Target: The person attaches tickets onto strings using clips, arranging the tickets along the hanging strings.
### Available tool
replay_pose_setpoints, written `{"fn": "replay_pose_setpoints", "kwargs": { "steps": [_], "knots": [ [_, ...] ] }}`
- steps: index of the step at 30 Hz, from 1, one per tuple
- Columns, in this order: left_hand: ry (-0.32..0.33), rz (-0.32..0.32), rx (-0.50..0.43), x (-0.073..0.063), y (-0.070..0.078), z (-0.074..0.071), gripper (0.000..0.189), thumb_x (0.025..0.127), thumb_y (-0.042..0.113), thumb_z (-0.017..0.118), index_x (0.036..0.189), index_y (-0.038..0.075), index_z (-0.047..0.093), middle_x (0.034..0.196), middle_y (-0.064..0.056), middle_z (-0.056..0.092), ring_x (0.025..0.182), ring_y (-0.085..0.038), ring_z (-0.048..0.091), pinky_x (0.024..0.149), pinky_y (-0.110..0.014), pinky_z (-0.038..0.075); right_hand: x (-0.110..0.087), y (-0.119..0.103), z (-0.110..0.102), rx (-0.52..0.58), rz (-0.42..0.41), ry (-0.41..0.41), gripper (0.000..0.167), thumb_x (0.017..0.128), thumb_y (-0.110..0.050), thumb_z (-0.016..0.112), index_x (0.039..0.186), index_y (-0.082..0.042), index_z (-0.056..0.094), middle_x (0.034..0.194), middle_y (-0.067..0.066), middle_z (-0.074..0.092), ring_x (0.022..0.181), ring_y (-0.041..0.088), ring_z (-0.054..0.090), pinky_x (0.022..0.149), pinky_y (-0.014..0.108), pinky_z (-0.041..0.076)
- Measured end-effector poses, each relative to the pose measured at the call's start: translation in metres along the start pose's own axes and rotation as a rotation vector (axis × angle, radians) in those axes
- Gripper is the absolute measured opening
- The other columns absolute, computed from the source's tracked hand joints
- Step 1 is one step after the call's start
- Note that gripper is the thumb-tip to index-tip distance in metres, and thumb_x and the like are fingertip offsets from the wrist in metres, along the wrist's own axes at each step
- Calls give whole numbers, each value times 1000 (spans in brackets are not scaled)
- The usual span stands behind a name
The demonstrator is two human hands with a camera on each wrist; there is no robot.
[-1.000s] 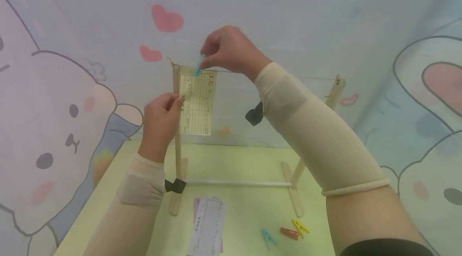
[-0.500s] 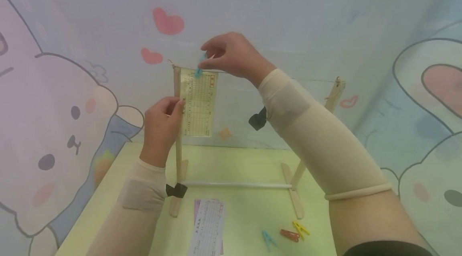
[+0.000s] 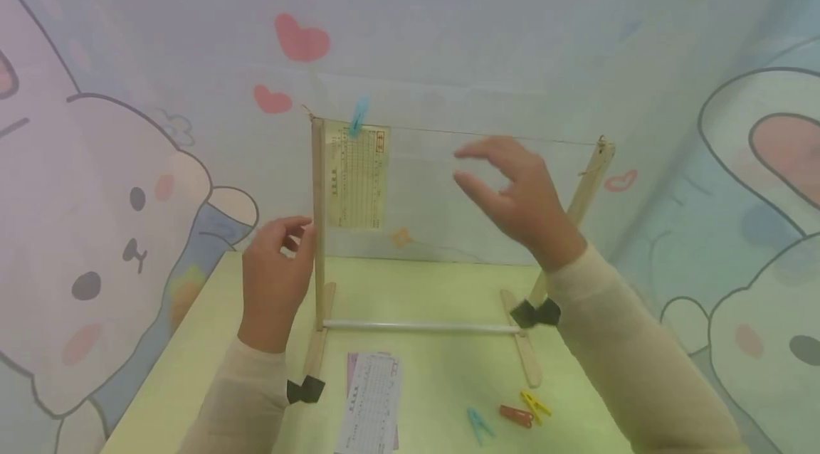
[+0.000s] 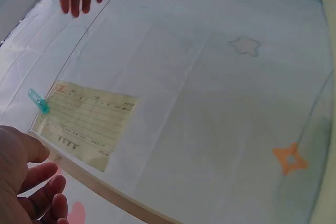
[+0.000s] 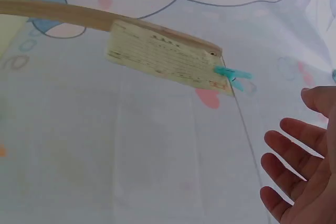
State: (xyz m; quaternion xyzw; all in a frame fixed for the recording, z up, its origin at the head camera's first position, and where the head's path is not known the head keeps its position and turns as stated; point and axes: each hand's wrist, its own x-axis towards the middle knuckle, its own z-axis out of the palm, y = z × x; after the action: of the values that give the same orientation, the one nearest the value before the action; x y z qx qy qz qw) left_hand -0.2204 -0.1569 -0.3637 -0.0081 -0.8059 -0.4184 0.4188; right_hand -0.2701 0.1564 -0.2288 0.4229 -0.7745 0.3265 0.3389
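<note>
A yellow printed slip (image 3: pixel 356 180) hangs from the thin string (image 3: pixel 442 130) near its left end. One blue clothespin (image 3: pixel 359 117) clips it there by the top edge. My left hand (image 3: pixel 275 276) is beside the left wooden post (image 3: pixel 318 226), below the slip's level, fingers loosely bent with nothing in them. My right hand (image 3: pixel 519 194) is under the string toward the right, thumb and fingers spread apart and holding nothing. In the right wrist view the clothespin (image 5: pixel 231 74) grips the slip's (image 5: pixel 163 56) corner region, apart from both hands.
On the table (image 3: pixel 423 283) lie a white printed slip (image 3: pixel 370 404) over a pink one (image 3: pixel 351 363), with another blue clothespin (image 3: pixel 479 425), a red clothespin (image 3: pixel 515 416) and a yellow clothespin (image 3: pixel 536 405) to the right. A white rod (image 3: pixel 416 327) joins the frame's feet.
My right hand has let go of the blue clothespin and moved right and down. My left hand has released the yellow slip and dropped lower. The slip now hangs by the clothespin alone.
</note>
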Motion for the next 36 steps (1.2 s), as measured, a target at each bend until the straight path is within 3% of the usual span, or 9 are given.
{"fn": "replay_pose_setpoints", "kwargs": {
  "steps": [3, 9, 12, 14, 16, 20, 25, 31, 36],
  "knots": [
    [-120, -99, 60, -45, -9, 4, 21, 99, 23, 70, 112, 7, 75, 96, -5, 72, 80, -21, 63, 65, -35, 49, -81, 14, 1, -9, 68, -25, 21, 90, -10, 77, 110, -5, 76, 110, 5, 75, 104, 24, 67, 94, 38, 51],
    [-552, -270, 330, -137, -39, 25, 40, 92, 35, 76, 114, 1, 73, 96, -13, 72, 82, -29, 68, 68, -46, 57, -238, 40, 30, -195, 522, -255, 19, 90, -6, 77, 109, -7, 75, 107, 5, 72, 99, 26, 67, 86, 47, 57],
    [-687, -319, 419, -168, -50, 30, 49, 87, 40, 78, 111, -2, 72, 87, -12, 68, 75, -28, 63, 62, -47, 54, -290, 44, 48, -219, 746, -375, 23, 90, -8, 77, 113, -4, 75, 112, 9, 72, 105, 31, 67, 93, 52, 55],
    [-709, -324, 474, -181, -55, 30, 52, 84, 42, 80, 106, -3, 68, 81, -11, 61, 71, -28, 57, 59, -46, 48, -313, 48, 62, -204, 813, -401, 24, 91, -13, 77, 113, -4, 75, 112, 10, 72, 105, 32, 67, 94, 52, 55],
    [-704, -324, 516, -187, -56, 29, 53, 81, 43, 81, 103, -3, 64, 78, -9, 55, 70, -28, 52, 58, -45, 44, -327, 49, 71, -173, 825, -407, 31, 90, -23, 81, 114, -3, 75, 113, 9, 72, 107, 31, 66, 98, 53, 53],
    [-679, -304, 553, -194, -58, 27, 58, 77, 44, 84, 101, -2, 57, 79, -10, 49, 72, -29, 49, 59, -45, 41, -339, 45, 82, -167, 721, -356, 41, 85, -39, 85, 112, -9, 77, 112, 3, 73, 106, 28, 64, 98, 57, 49],
    [-697, -329, 560, -200, -60, 23, 60, 76, 43, 88, 96, -2, 55, 79, -11, 47, 71, -28, 47, 59, -43, 41, -338, 28, 101, -213, 588, -323, 32, 77, -42, 89, 99, -21, 80, 95, -13, 71, 87, 11, 55, 78, 42, 39],
    [-717, -367, 524, -204, -65, 16, 50, 79, 38, 87, 87, 2, 54, 71, -7, 50, 63, -24, 50, 56, -42, 41, -338, -6, 117, -382, 602, -525, 46, 71, -69, 81, 89, -27, 75, 81, -19, 54, 75, 8, 39, 71, 35, 31],
    [-704, -394, 437, -206, -70, 16, 44, 81, 27, 86, 99, -2, 59, 72, -6, 58, 62, -22, 54, 56, -41, 44, -335, -24, 115, -443, 635, -615, 38, 75, -58, 84, 87, -24, 73, 79, -15, 50, 76, 11, 46, 74, 41, 37]
  ]
}}
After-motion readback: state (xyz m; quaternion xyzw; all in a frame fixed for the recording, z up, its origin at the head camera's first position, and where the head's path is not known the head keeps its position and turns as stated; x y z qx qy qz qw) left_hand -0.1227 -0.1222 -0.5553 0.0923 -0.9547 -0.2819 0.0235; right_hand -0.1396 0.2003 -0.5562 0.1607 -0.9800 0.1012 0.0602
